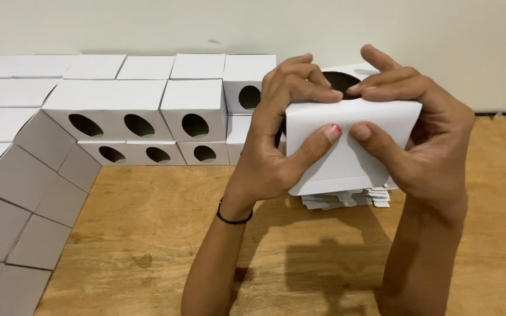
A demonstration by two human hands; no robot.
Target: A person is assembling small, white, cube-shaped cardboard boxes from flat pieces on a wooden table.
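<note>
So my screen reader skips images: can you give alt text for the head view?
Left hand and right hand grip a white cardboard box above a wooden table. Flat box blanks lie beneath it; stacked white boxes with round holes stand at left.

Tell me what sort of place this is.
Probably a small packing or box-assembly work spot: both hands, left hand and right hand, fold a white carton, finished holed boxes are stacked along the wall, flat blanks lie on the wooden table.
</note>
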